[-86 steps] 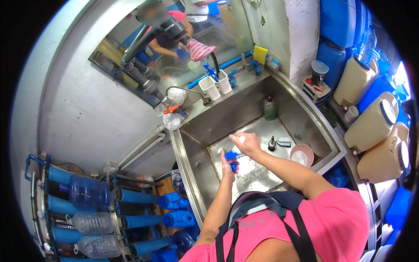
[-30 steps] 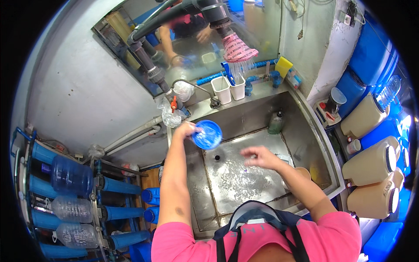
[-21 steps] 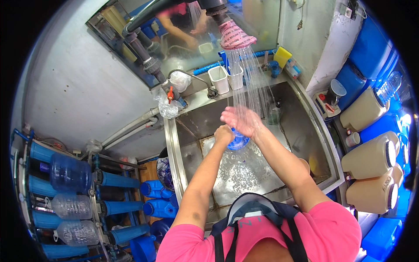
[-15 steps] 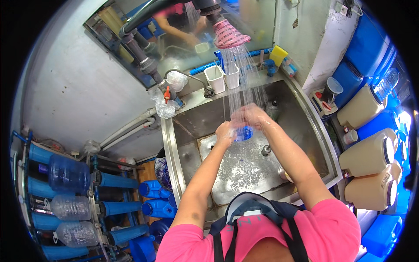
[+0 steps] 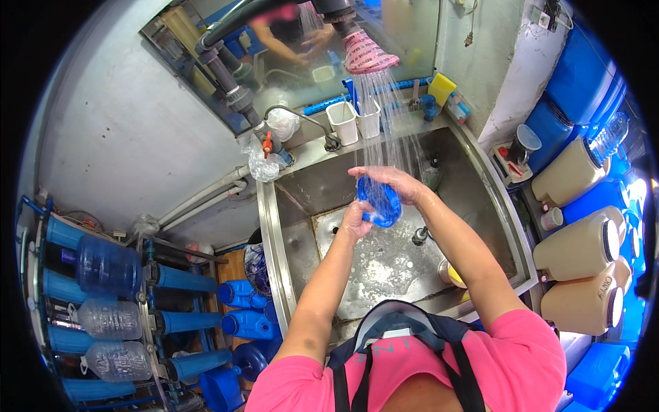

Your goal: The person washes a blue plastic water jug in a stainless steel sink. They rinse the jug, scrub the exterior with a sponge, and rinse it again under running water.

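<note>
A round blue lid, tilted with its face toward me, is under the falling water above the sink. My left hand grips the lid's lower left edge, thumb showing on it. My right hand is at the lid's upper edge, fingers stretched out flat to the left; whether it presses on the lid is hard to tell through the water. Water pours from a shower outlet wrapped in pink printed material onto the hands and the lid.
A drain fitting stands in the sink floor. White plastic containers stand on the back ledge, near a red-handled valve. Beige jugs line the right side. Blue filter housings and large clear bottles fill a rack at left.
The blue lid has tipped up so that more of its face shows. My right hand has flattened out, its fingers extended across the lid's top; my left hand keeps its grip slightly lower.
</note>
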### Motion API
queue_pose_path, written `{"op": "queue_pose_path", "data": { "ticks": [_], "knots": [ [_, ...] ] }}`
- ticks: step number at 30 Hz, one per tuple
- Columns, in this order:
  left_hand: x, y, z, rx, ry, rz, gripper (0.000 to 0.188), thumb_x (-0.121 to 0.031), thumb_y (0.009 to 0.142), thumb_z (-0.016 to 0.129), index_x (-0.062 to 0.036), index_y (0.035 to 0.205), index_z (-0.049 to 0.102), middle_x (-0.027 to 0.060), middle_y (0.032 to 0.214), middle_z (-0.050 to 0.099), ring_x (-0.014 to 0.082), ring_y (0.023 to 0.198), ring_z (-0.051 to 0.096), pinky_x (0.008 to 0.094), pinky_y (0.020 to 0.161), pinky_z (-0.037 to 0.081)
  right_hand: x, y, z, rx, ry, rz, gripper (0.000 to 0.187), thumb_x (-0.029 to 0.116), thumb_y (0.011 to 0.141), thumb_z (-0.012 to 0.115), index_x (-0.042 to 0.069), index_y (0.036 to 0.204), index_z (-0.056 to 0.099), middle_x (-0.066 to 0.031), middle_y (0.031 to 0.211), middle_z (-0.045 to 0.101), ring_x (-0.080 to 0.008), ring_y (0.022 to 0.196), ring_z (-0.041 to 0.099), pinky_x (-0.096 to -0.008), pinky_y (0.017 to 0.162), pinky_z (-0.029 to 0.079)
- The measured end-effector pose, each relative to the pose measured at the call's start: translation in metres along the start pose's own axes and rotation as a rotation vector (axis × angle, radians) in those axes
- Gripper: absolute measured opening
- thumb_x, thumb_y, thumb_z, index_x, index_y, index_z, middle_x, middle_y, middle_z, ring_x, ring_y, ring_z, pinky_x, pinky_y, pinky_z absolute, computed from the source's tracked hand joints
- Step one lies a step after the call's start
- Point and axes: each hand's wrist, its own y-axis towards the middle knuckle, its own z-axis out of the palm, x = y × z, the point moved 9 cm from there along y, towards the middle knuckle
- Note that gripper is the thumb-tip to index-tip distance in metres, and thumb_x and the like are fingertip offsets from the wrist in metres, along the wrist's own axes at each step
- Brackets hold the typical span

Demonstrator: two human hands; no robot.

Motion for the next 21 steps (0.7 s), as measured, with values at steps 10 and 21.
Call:
{"op": "queue_pose_path", "data": {
  "ticks": [10,21],
  "knots": [
    [0.089,0.015,-0.051,-0.213,-0.097,-0.301,0.023,-0.026,0.093,0.052,-0.0070,0.102,0.062,0.0086,0.083,0.065,0.0192,0.067,0.062,0.0297,0.046,0.045,-0.035,-0.016,-0.081,-0.566,-0.982,0.494,0.060,0.055,0.085,0.049,0.000,0.095,0.071,-0.0267,0.095,0.067,-0.0437,0.099,0.062,-0.0505,0.086,0.046],
    [0.022,-0.004,-0.001,-0.019,-0.106,-0.021,0.048,-0.046,0.093,0.054,-0.0052,0.118,0.060,0.0117,0.115,0.065,0.0280,0.103,0.061,0.0451,0.092,0.048,-0.061,-0.025,-0.089,-0.457,-0.889,0.672,0.052,0.045,0.080,0.061,-0.005,0.092,0.069,-0.0232,0.094,0.069,-0.0361,0.085,0.067,-0.0474,0.081,0.051]
  ]
}}
